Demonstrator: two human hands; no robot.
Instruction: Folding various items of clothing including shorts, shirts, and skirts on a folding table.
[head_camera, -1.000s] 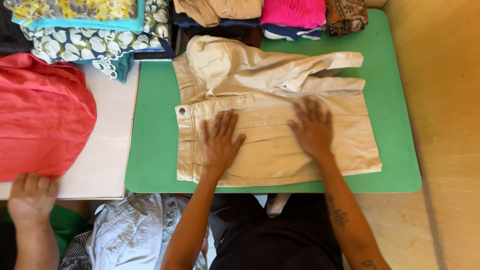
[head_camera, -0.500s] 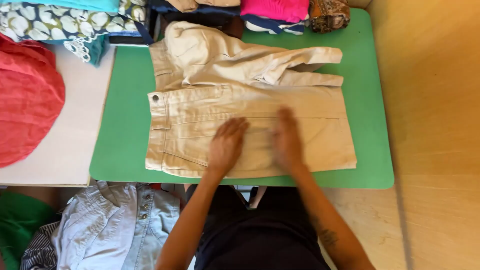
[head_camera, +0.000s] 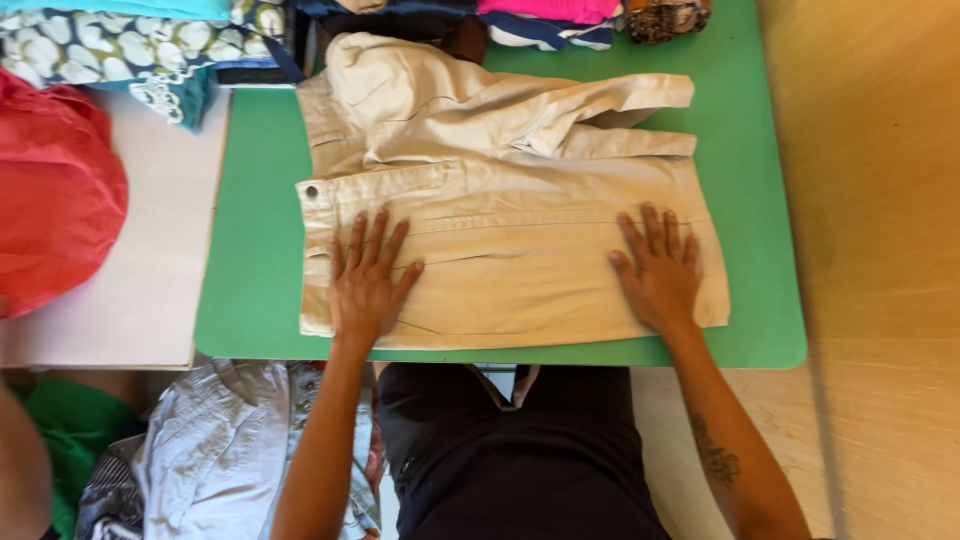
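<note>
A pair of beige trousers (head_camera: 505, 215) lies folded on a green table (head_camera: 250, 250), waistband with a metal button at the left. My left hand (head_camera: 366, 278) lies flat, fingers spread, on the trousers' left part near the waistband. Pressing flat on the right end of the fabric is my right hand (head_camera: 657, 270). Neither hand grips anything. The upper half of the trousers is rumpled, with one leg end pointing right.
Folded clothes line the table's far edge: a floral stack (head_camera: 110, 45), dark items (head_camera: 400, 15), a pink piece (head_camera: 545, 10). A red garment (head_camera: 50, 190) rests on a white table (head_camera: 140, 290) at left. Light denim clothing (head_camera: 215, 450) lies below. Another person's arm (head_camera: 20, 480) shows at bottom left.
My hands have slid apart along the trousers, the left toward the waistband, the right toward the leg end. The view has shifted so the table sits further right.
</note>
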